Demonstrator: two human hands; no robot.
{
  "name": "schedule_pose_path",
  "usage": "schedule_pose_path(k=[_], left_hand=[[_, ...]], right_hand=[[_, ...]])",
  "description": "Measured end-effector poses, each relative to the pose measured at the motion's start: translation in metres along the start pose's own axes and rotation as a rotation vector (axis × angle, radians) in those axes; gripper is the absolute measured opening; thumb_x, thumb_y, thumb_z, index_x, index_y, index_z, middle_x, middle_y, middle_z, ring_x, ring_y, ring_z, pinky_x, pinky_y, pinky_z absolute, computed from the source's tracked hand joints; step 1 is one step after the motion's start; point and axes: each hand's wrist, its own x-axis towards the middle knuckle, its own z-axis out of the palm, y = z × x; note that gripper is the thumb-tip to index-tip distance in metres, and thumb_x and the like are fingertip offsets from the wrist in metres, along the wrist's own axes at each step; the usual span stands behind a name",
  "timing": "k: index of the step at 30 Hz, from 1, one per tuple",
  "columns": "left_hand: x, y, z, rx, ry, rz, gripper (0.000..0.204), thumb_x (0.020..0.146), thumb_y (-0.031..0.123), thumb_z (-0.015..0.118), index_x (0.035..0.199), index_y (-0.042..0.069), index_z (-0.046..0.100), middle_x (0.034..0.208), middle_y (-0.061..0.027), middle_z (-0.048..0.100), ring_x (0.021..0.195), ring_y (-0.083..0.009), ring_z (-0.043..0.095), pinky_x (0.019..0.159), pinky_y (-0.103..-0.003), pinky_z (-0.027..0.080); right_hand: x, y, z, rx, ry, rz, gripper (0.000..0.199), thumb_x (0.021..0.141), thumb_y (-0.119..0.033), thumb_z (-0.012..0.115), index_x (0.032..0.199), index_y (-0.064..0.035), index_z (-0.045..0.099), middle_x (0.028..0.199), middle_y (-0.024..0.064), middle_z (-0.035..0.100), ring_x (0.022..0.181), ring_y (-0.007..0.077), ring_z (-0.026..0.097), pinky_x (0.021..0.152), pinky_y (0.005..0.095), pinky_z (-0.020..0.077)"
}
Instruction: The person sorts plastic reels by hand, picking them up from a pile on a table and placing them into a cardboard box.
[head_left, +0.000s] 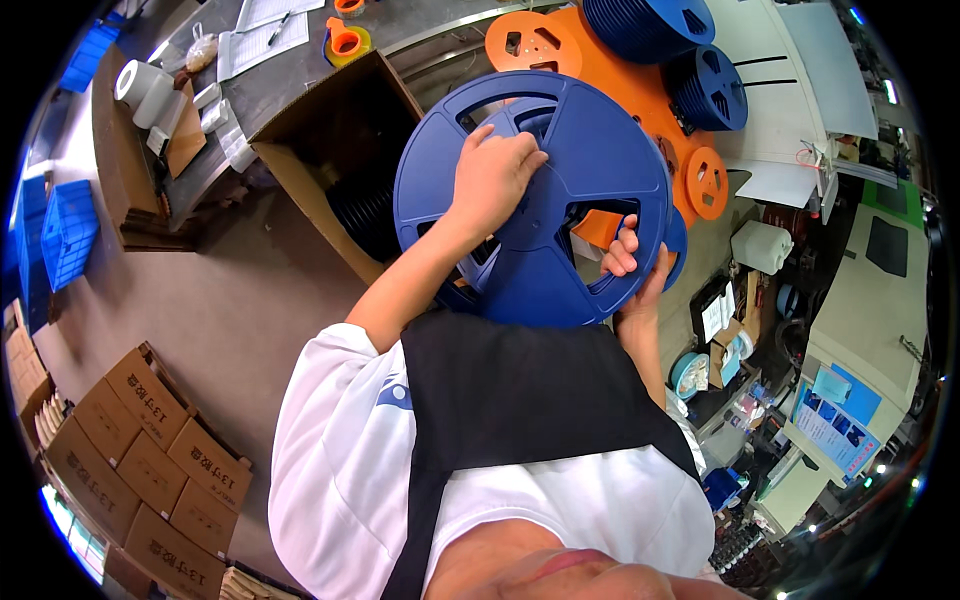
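Observation:
A large blue plastic reel (pixel 600 150) with window cut-outs is held up in front of my chest. My right hand (pixel 640 268) grips its right rim, with fingertips showing through a window. On the upper-left part of its face, my left hand (pixel 497 178) is closed with bent fingers against the spoke and hub area; its fingertips are partly hidden. Behind the big reel, other blue reel parts show through the windows. An open cardboard box (pixel 300 180) stands beyond my left forearm, with dark ribbed reel edges inside it.
Stacked blue reels (pixel 650 20) and orange discs (pixel 535 45) lie at the far side. A grey table (pixel 290 65) holds papers and tape rolls at the far left. Cardboard cartons (pixel 150 470) are piled at the near left. A pale machine (pixel 870 290) stands at the right.

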Motion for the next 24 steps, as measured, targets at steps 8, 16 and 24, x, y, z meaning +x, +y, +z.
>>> schedule_pose_path(k=[8, 16, 24], left_hand=[[-0.058, -0.022, -0.009, 0.218, -0.166, 0.227, 0.069, 0.086, 0.037, 0.057, 0.141, 0.007, 0.030, 0.148, -0.0147, 0.025, 0.139, -0.0335, 0.017, 0.112, -0.048, 0.012], [-0.110, -0.048, -0.038, 0.224, -0.427, 0.452, 0.060, 0.083, 0.035, 0.057, 0.133, 0.006, 0.042, 0.138, -0.0100, 0.043, 0.133, -0.0275, 0.033, 0.110, -0.046, 0.026], [-0.120, -0.052, -0.024, -0.069, -0.103, 0.169, 0.041, 0.080, -0.003, 0.055, 0.120, 0.004, 0.052, 0.112, -0.0139, 0.061, 0.105, -0.0304, 0.059, 0.090, -0.033, 0.048]], right_hand=[[0.003, -0.011, -0.005, 0.072, 0.018, -0.023, 0.039, 0.089, -0.022, 0.045, 0.116, 0.0061, 0.047, 0.085, 0.0117, 0.061, 0.063, 0.0183, 0.055, 0.057, 0.0305, 0.0471], [0.023, -0.036, -0.009, 0.137, 0.061, -0.019, 0.042, 0.090, -0.023, 0.042, 0.120, 0.0075, 0.046, 0.092, 0.0148, 0.062, 0.069, 0.0199, 0.056, 0.061, 0.0308, 0.0494], [0.049, -0.039, 0.019, -0.315, 0.220, -0.067, 0.066, 0.092, -0.051, 0.044, 0.129, 0.0025, 0.041, 0.114, 0.0165, 0.060, 0.085, 0.0218, 0.061, 0.069, 0.0311, 0.0511]])
